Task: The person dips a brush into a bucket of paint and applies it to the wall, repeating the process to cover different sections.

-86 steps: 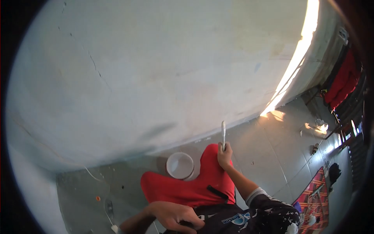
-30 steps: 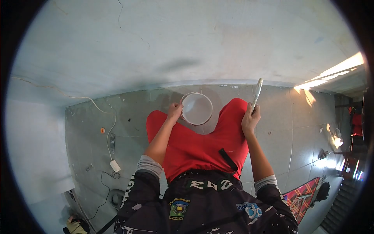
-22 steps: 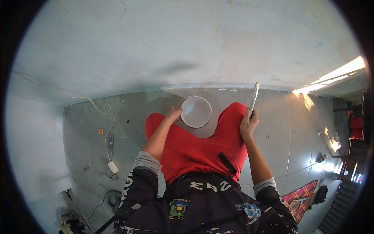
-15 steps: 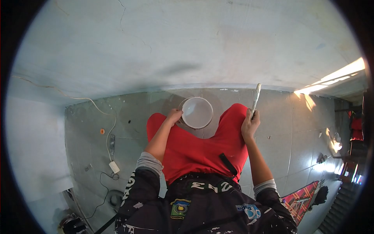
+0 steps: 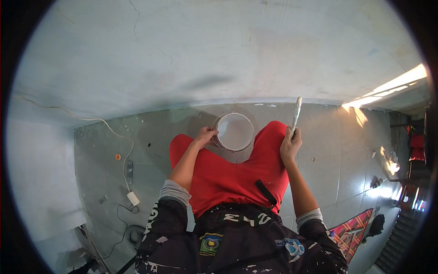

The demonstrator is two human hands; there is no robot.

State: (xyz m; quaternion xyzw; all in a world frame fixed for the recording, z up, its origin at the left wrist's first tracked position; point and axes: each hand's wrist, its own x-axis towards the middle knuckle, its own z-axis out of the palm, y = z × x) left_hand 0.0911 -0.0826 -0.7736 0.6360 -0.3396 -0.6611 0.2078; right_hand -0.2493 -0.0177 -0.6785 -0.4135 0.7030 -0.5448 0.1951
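My left hand [image 5: 204,136] pinches the near-left rim of a white bucket [image 5: 224,125], upright on the tiled floor [image 5: 315,141] between my knees, close to the wall [image 5: 219,50]. My right hand [image 5: 290,145] is closed round a pale-smeared paintbrush [image 5: 296,114], pointing toward the wall, above my right knee. The bucket looks like stiff plastic; I can't tell how full it is, so its weight is uncertain, and opposite sides of the rim seem the safest hold. The brush should be light, best gripped by its handle, perhaps slick where smeared.
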